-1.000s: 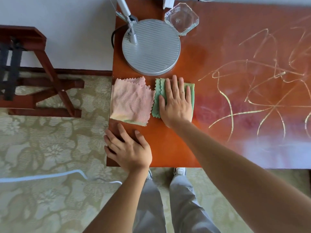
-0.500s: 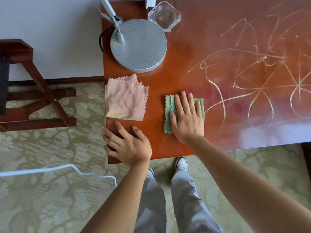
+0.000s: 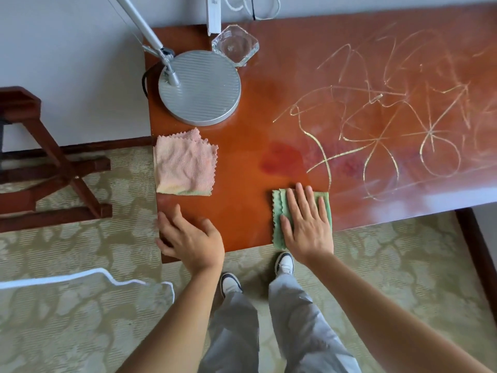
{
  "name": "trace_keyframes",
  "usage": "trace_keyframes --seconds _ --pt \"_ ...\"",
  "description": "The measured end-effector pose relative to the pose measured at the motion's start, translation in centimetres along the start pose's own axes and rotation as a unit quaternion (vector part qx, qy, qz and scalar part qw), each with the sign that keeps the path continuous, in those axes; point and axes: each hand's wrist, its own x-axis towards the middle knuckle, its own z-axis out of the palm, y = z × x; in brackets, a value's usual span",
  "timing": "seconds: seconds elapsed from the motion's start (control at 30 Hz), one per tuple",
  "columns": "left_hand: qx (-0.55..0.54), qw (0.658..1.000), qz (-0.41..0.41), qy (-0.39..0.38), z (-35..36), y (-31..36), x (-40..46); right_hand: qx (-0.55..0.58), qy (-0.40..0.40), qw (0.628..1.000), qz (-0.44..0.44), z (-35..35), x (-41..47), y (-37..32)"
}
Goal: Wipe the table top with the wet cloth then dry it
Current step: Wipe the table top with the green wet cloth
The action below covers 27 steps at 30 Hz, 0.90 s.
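My right hand [image 3: 305, 226] presses flat, fingers straight, on a folded green cloth [image 3: 277, 216] at the near edge of the reddish-brown table top [image 3: 247, 146]. A folded pink cloth [image 3: 184, 164] lies by itself near the table's left edge. My left hand [image 3: 189, 238] rests flat on the near left corner of the table, holding nothing. Pale yellowish scribble marks [image 3: 376, 125] cover the middle and right of the table top. A darker damp patch [image 3: 281, 160] shows just beyond the green cloth.
A round silver lamp base [image 3: 200, 86] with its arm stands at the back left. Beside it sits a clear glass dish [image 3: 235, 45]. A dark wooden stool [image 3: 40, 157] stands on the patterned carpet to the left. A white cable [image 3: 80, 278] lies on the floor.
My right hand has slid the green cloth away from the pink cloth, rightward and toward the near edge of the table. My left hand has stayed on the near left corner.
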Motion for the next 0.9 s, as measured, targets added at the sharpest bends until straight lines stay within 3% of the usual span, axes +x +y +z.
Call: trace_keyframes --seconds 0.07,0.17,0.3,0.4,0.53,0.9 --pt "-0.004 0.993 0.117 0.009 -0.7 0.6 -2.0 -0.004 -0.006 1.000 0.002 -0.3 0.5 0.0" --pt "0.003 0.958 0.283 -0.044 0.1 2.5 -4.0 -0.011 -0.015 1.000 0.006 -0.5 2.1 0.4" --pt "0.053 0.915 0.382 -0.116 3.3 6.7 -1.3 -0.014 -0.017 1.000 -0.009 -1.4 5.8 1.7" --pt "0.126 0.899 0.391 -0.154 6.1 9.6 2.0 -0.015 -0.006 1.000 -0.006 -2.2 10.0 2.3" --pt "0.185 0.901 0.370 -0.134 8.5 11.4 5.3 -0.010 0.002 1.000 0.002 -3.2 14.4 2.5" --pt "0.173 0.909 0.370 -0.087 8.8 11.4 5.1 -0.010 0.006 1.000 -0.025 -2.1 8.6 3.2"
